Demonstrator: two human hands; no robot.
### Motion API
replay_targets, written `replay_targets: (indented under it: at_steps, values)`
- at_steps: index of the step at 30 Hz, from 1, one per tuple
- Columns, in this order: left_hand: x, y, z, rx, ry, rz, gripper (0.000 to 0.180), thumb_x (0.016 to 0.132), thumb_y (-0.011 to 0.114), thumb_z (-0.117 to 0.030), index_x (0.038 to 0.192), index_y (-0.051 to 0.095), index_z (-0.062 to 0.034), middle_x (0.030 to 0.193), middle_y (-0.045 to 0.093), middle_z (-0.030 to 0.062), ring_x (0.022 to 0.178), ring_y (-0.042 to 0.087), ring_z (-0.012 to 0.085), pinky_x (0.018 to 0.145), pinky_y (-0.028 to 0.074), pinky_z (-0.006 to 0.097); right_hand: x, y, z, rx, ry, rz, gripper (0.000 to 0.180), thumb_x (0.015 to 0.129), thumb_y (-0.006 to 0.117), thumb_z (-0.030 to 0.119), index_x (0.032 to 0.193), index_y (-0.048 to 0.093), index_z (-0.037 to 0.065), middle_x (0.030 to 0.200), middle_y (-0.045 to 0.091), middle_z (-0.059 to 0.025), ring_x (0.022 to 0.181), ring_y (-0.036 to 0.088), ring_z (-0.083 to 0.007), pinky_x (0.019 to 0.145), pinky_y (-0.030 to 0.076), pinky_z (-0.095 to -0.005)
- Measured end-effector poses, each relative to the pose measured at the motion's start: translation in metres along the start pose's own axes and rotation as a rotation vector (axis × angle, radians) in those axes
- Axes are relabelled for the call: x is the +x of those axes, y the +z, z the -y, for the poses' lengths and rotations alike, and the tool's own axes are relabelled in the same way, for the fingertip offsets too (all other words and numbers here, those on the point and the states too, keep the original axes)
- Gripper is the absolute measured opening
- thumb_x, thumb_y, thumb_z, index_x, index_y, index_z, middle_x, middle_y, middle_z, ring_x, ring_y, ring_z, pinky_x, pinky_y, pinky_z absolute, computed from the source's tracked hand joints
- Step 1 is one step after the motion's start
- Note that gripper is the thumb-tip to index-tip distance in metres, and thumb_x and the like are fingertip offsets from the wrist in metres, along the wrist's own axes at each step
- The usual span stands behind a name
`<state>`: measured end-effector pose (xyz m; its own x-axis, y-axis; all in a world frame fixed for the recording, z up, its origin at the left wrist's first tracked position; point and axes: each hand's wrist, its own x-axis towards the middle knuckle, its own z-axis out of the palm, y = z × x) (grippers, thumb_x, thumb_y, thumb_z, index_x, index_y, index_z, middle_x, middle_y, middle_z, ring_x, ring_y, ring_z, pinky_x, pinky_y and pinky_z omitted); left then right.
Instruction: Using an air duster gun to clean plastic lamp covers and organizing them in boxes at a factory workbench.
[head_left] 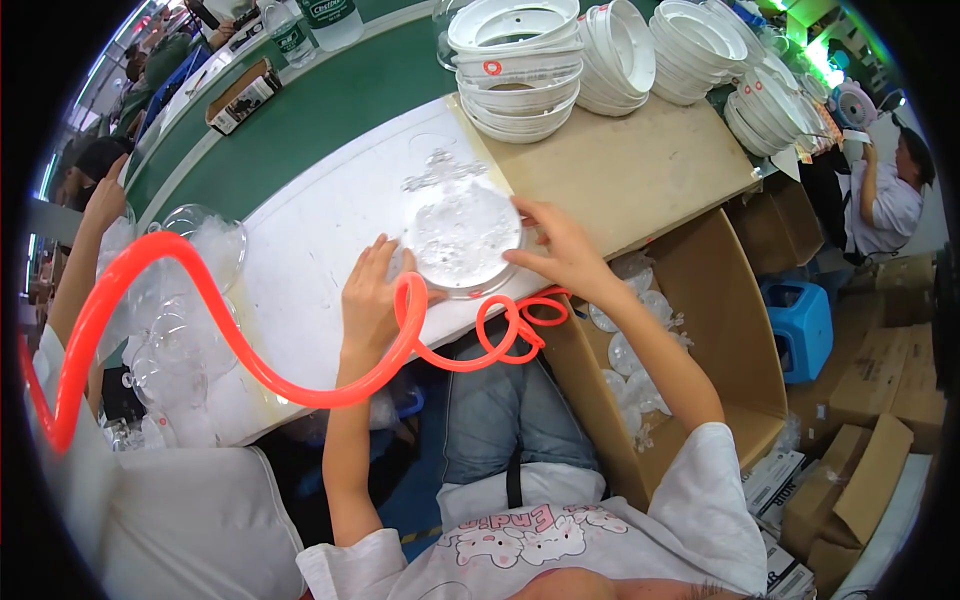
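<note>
A round, shallow white-and-clear plastic dish lies on the white worktop in front of me, its face covered with small shiny bumps or bits that I cannot make out singly. My left hand is at its left rim, fingers stretched up along the edge and thumb by the near side. On the opposite rim, my right hand holds the edge with fingers and thumb set apart. A cluster of small clear pieces lies just beyond the dish. A red coiled hose crosses in front of my left wrist.
Stacks of white rings stand at the back right. An open cardboard box with clear round parts is beside my right arm. Clear domes sit at the left, near a co-worker's arm. A blue stool is farther right.
</note>
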<state>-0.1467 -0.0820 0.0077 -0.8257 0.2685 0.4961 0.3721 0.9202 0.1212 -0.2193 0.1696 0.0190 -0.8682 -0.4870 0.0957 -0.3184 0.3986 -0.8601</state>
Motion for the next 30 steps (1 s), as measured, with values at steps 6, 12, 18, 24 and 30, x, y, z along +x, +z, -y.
replay_targets:
  at_steps: [6,12,18,24,30]
  values:
    - [-0.042,-0.037,0.043,0.159,-0.171,-0.015,0.059,0.050,0.078,-0.040,0.094,0.060,-0.0050,0.104,0.056,0.0148,0.080,0.061,0.0305,0.065,0.050,0.035,0.041,0.053,0.006,-0.085,-0.353,0.147,0.058,0.076,0.063,0.021,0.126,0.040,0.004,0.115,0.049,-0.0158,0.100,0.052,-0.0282,0.086,0.042,-0.0351]
    - [-0.089,-0.065,0.087,0.277,-0.237,-0.018,0.054,0.058,0.075,-0.038,0.099,0.060,-0.0062,0.110,0.055,0.0148,0.083,0.060,0.0289,0.063,0.050,0.037,0.042,0.060,0.025,-0.142,-0.417,0.255,0.044,0.080,0.056,0.020,0.121,0.046,0.005,0.114,0.053,-0.0153,0.102,0.052,-0.0284,0.089,0.040,-0.0359]
    - [-0.104,-0.074,0.072,0.125,-0.556,0.001,0.049,0.074,0.066,-0.025,0.116,0.049,-0.0051,0.123,0.043,0.0162,0.110,0.046,0.0327,0.088,0.040,0.039,-0.060,-0.011,0.005,0.224,0.020,-0.111,0.028,0.082,0.055,0.011,0.108,0.055,0.001,0.099,0.062,-0.0093,0.091,0.058,-0.0157,0.082,0.044,-0.0270]
    - [-0.130,-0.046,-0.005,0.015,-0.469,-0.315,0.041,0.077,0.060,-0.011,0.115,0.048,0.0000,0.119,0.046,0.0205,0.107,0.046,0.0369,0.091,0.036,0.042,-0.235,-0.023,-0.108,0.345,0.350,-0.624,0.016,0.084,0.054,0.008,0.098,0.060,0.002,0.086,0.064,-0.0063,0.082,0.060,-0.0118,0.071,0.047,-0.0229]
    - [-0.105,-0.006,-0.125,-1.165,-0.681,-0.184,0.068,0.073,0.062,-0.001,0.131,0.026,-0.0022,0.122,0.039,0.0130,0.093,0.047,0.0174,0.066,0.043,0.021,-0.314,0.009,-0.157,0.400,0.644,-0.475,0.019,0.085,0.050,0.014,0.093,0.061,0.000,0.080,0.063,-0.0049,0.076,0.060,-0.0113,0.068,0.047,-0.0246]
